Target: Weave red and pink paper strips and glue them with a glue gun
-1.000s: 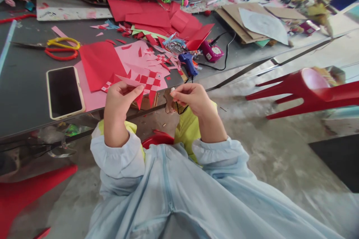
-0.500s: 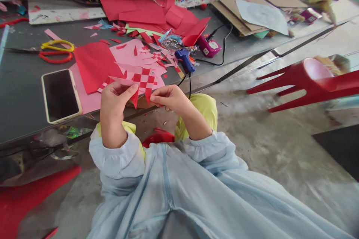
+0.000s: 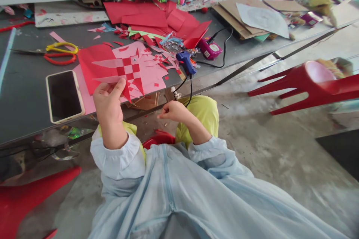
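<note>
Pinched between the thumb and fingers of my left hand (image 3: 110,99) is a woven paper fish (image 3: 128,70) in red and pink checks, with pointed strips at its ends and a small eye near its upper right. It is held over the table's front edge, in front of red and pink sheets. My right hand (image 3: 175,112) is apart from the fish, above my right knee, with its fingers curled together and nothing visible in them. Behind the fish lie a red sheet (image 3: 88,59) and a pink sheet (image 3: 154,78) with loose paper scraps.
Left of the papers are scissors (image 3: 60,53) with yellow and red handles and a phone (image 3: 64,96). A blue glue gun (image 3: 186,62) rests at the table edge, its cord hanging down. Beyond are red paper (image 3: 146,18), a pink box (image 3: 210,49) and cardboard (image 3: 232,16). A red stool (image 3: 297,82) stands right.
My right hand has let go of the paper fish and drawn down and right, toward my knee. My left hand has moved the fish a little left, showing more of it.
</note>
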`<state>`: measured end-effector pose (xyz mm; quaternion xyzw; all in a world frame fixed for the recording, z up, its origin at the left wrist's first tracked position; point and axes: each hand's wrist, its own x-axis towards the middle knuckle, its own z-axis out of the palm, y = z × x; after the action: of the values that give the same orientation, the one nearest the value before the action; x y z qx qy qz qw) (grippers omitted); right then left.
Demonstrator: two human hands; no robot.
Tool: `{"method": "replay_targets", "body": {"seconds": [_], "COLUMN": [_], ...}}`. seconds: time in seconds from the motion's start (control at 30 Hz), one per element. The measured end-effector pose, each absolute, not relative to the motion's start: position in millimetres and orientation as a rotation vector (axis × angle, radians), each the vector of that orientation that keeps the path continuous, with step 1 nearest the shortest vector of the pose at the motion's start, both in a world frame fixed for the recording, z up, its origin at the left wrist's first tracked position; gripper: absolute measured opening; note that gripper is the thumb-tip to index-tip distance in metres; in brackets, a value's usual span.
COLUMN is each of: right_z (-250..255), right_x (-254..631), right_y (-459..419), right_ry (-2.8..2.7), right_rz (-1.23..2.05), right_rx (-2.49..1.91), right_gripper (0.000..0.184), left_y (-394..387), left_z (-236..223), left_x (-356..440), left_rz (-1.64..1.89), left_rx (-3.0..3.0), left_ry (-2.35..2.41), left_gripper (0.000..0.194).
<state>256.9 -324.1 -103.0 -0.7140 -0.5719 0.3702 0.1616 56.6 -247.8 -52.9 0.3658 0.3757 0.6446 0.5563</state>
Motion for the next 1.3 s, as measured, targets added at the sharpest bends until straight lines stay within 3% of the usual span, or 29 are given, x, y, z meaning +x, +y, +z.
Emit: {"method": "replay_targets", "body": {"seconds": [0.2,0.27,0.37,0.4,0.5,0.6,0.7,0.77,0.93,1.03,1.1,1.17,1.2,1.3], "right_z": [-95,-91,-84,-82,-76,-70,-63,-57,-45,-45,-47,-49,-50,-54], "right_x": [251,250,249,250,250,249,242,236,226,230,236,242,245,248], "right_y": [-326,-326,-327,-328,-329,-330,-329,-328,-329,-331,-333,-335,-335,-336], "right_ry": [-1.706,-1.728,-1.744,-1.738,-1.684,-1.612,-1.395,-1.213,-1.217,-1.347,-1.453,-1.544,-1.582,-1.665], "right_rz": [0.978,0.963,0.925,0.916,0.911,0.921,0.943,0.892,0.664,0.290,-0.059,-0.302,-0.382,-0.545], "right_rx": [-2.096,-2.077,-2.028,-2.018,-1.992,-1.906,-1.635,-1.422,-1.234,-1.320,-1.369,-1.364,-1.351,-1.299], "right_gripper": [0.053,0.045,0.016,0.016,0.034,0.025,0.049,0.050,0.021,0.009,0.010,0.012,0.014,0.017], "left_y": [-249,-249,-248,-248,-248,-249,-252,-254,-255,-252,-250,-249,-250,-254], "left_z": [-51,-51,-51,-51,-52,-54,-54,-52,-48,-52,-55,-57,-57,-53], "left_x": [56,56,56,56,55,55,58,59,57,53,51,50,50,50], "left_rz": [1.482,1.462,1.457,1.459,1.437,1.354,1.296,1.279,1.155,1.114,1.175,1.214,1.196,1.047], "left_rx": [0.909,0.940,0.982,0.988,0.980,1.057,1.170,1.246,1.386,1.325,1.235,1.160,1.146,1.229], "left_ry": [0.953,0.998,1.020,1.021,1.021,0.976,0.908,0.866,0.792,0.846,0.913,0.949,0.946,0.880], "left_gripper": [0.031,0.036,0.037,0.036,0.030,0.021,0.019,0.019,0.014,0.031,0.036,0.021,0.022,0.055]}}
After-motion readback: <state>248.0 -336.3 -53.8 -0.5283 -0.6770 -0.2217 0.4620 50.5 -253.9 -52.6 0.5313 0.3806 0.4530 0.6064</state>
